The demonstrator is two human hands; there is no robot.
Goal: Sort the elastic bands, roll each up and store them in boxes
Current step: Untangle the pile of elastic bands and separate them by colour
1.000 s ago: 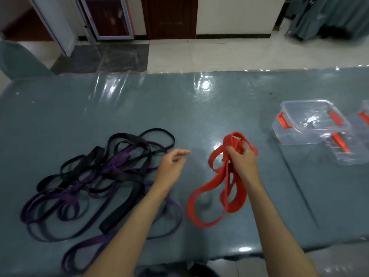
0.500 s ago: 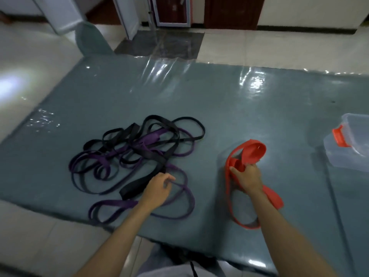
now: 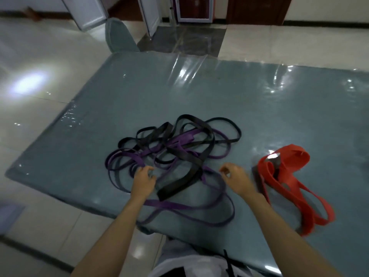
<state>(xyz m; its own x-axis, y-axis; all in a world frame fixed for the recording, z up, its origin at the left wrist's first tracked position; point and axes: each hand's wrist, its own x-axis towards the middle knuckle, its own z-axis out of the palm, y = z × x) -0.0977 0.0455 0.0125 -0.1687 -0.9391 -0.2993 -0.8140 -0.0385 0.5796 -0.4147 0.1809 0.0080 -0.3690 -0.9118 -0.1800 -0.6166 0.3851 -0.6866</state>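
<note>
A tangle of purple elastic bands (image 3: pixel 191 206) and black elastic bands (image 3: pixel 180 183) lies on the grey-green table (image 3: pixel 179 92) near its front edge. My left hand (image 3: pixel 142 181) rests on the tangle's left side, fingers curled at a purple loop; whether it grips the loop is unclear. My right hand (image 3: pixel 237 179) hovers just right of the tangle with loosely bent fingers, holding nothing. The red elastic band (image 3: pixel 287 176) lies loose on the table to the right of my right hand. No storage box is in view.
The table's left corner and front edge are close to the bands, and one purple loop reaches the front edge. A grey chair back (image 3: pixel 119 37) stands beyond the far left corner. Tiled floor (image 3: pixel 40 116) surrounds the table.
My right hand has let go of the red band, which now lies on the table, and has moved left toward the tangle. My left hand has shifted left onto the purple loops. The view has swung left.
</note>
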